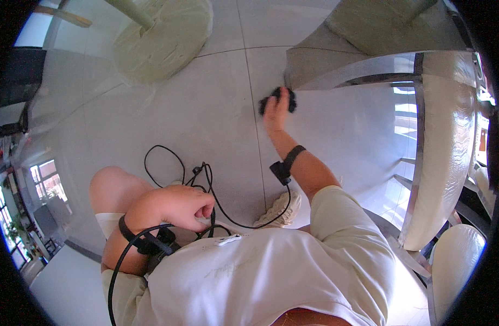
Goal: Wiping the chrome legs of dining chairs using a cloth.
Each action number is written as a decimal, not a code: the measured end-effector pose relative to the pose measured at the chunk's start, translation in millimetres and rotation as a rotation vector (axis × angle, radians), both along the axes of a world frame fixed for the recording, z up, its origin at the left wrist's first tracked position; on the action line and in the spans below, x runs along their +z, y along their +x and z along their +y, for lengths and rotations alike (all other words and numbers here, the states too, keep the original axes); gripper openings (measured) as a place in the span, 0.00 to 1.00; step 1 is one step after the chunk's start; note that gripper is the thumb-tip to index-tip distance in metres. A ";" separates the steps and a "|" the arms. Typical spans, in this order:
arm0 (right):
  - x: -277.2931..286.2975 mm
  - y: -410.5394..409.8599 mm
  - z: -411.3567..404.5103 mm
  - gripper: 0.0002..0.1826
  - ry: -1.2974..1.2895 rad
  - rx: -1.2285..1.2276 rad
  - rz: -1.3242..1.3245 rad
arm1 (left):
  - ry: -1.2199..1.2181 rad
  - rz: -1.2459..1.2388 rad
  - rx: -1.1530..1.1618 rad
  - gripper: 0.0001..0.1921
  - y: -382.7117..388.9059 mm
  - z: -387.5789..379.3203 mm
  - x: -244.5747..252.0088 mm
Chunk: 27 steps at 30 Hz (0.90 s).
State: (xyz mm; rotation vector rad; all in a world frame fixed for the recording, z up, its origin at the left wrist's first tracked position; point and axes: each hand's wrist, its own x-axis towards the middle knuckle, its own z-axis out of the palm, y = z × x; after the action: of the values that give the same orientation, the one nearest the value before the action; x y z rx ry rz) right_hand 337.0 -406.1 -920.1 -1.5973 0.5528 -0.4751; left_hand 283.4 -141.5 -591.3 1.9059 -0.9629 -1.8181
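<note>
My right hand reaches forward, fingers spread over a black, blurred cloth-like item. It presses this onto the grey tiled floor, beside the point of a taupe flat base. My left hand is curled in front of my bent knee, close to black cables; whether its fingers grip anything is hidden. A black strap with a small device circles my right forearm, its cable looping back. Another strapped device sits on my left arm.
A pale round pedestal base stands ahead on the left. To the right is a cream padded seat on dark metal framing. Cable loops lie over the floor near my shoe. A white panel is at lower left.
</note>
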 end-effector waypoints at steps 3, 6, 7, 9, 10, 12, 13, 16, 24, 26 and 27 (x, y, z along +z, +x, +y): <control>41.8 24.7 39.7 0.33 -0.424 0.255 0.204 | 0.000 0.001 0.059 0.17 -6.7 10.4 -0.1; 70.2 73.8 4.3 0.36 -0.842 0.334 0.362 | -0.008 -0.017 0.043 0.17 -7.0 6.5 -0.2; 72.2 83.7 -5.4 0.37 -0.859 0.317 0.370 | -0.008 -0.018 0.037 0.17 -7.3 8.2 -0.6; 72.7 82.8 -7.4 0.36 -1.110 0.417 0.436 | -0.025 -0.004 0.061 0.18 -8.3 12.7 -4.4; 70.7 85.6 -9.0 0.35 -1.360 0.522 0.493 | -0.028 -0.011 0.056 0.18 -9.1 12.2 -3.1; 58.9 43.9 6.7 0.30 -1.661 0.704 0.367 | -0.002 -0.030 0.087 0.17 -9.6 14.8 1.2; 74.3 24.1 22.7 0.27 -1.300 0.795 0.484 | 0.002 -0.051 0.090 0.17 -9.5 18.1 1.2; 60.5 -17.1 17.8 0.27 -1.063 0.848 0.228 | -0.020 -0.020 0.004 0.17 -5.2 1.6 10.3; 312.2 -9.2 -11.7 0.26 -0.908 0.273 -0.968 | 0.006 0.090 -0.064 0.18 -2.6 -6.3 8.2; 367.4 -11.8 -21.6 0.29 -0.848 0.061 -1.139 | 0.037 0.080 -0.007 0.18 -11.8 1.2 18.8; 383.3 -10.0 -30.2 0.32 -0.832 -0.052 -1.124 | 0.025 0.079 -0.024 0.18 -8.4 2.8 9.5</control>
State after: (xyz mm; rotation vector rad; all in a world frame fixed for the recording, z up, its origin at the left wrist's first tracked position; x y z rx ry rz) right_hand 327.0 -436.3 -536.8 -1.7341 -0.5406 -1.6372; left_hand 274.9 -138.7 -581.8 1.8295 -0.9441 -1.9128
